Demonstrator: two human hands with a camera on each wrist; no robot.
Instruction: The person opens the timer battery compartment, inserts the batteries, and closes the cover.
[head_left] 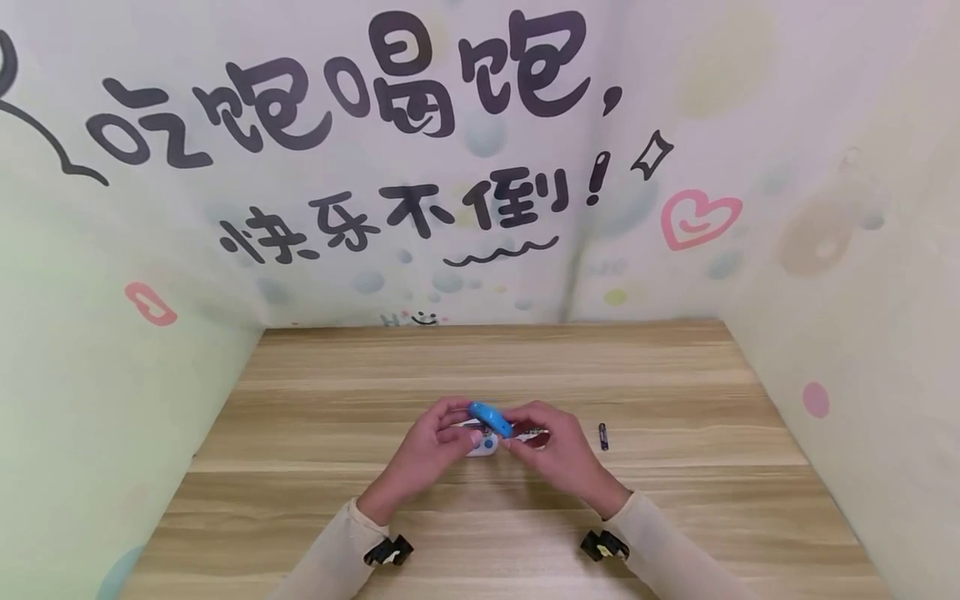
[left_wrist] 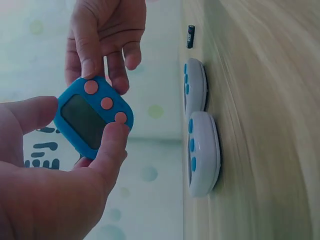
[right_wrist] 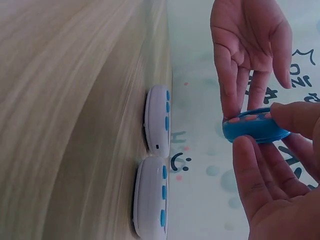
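Observation:
Both hands hold a blue digital timer (head_left: 489, 418) tilted above the table. Its dark screen and row of three pink buttons show in the left wrist view, where the same timer (left_wrist: 82, 120) faces the camera. My left hand (head_left: 435, 442) grips one side, with a fingertip over the end button. On the opposite side my right hand (head_left: 558, 446) pinches the timer's edge between thumb and finger. Below lie two white timers with blue buttons, a nearer one (left_wrist: 204, 155) and a farther one (left_wrist: 196, 87). From the head view, the hands partly cover both.
A small dark battery (head_left: 603, 437) lies on the wooden table (head_left: 487, 358) to the right of my right hand. Printed white walls (head_left: 450, 283) enclose the table at the back and both sides.

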